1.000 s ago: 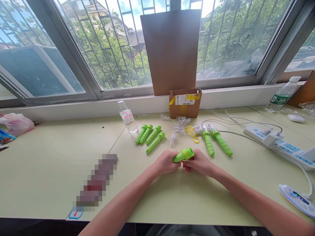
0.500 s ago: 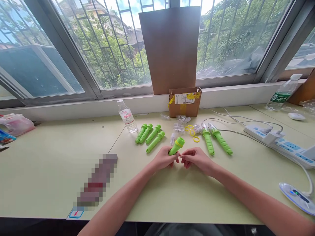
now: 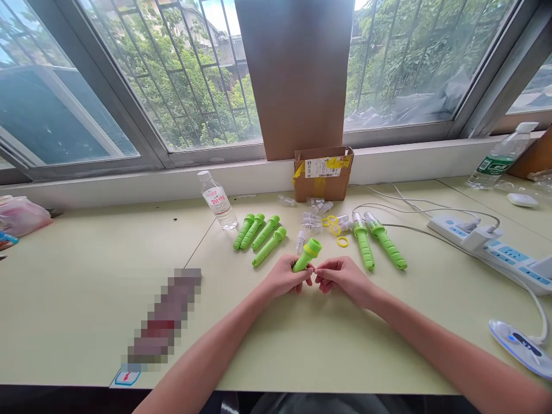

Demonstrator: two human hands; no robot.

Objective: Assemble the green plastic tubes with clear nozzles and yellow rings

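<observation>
My left hand (image 3: 290,277) is wrapped round a green plastic tube (image 3: 307,255), whose wide threaded end with a yellow ring below it tilts up and to the right. Close beside it, my right hand (image 3: 335,273) has thumb and fingertips pinched together, near or touching the left fingertips. Whatever lies in that pinch is too small or hidden to tell. Just beyond the hands are clear plastic caps (image 3: 311,225) and several yellow rings (image 3: 342,242). Two green tubes with clear caps fitted (image 3: 365,248) lie to the right; several uncapped green tubes (image 3: 269,247) lie to the left.
A cardboard box (image 3: 322,178) stands by the window sill. One water bottle (image 3: 219,202) is at the left, another bottle (image 3: 495,163) at the far right. A power strip (image 3: 487,244) with cables and a white device (image 3: 520,348) lie right. A pixelated object (image 3: 166,316) lies left.
The view has tipped down slightly, so the window shows less at the top. Both hands keep nearly the same pose, the green tube still in the left.
</observation>
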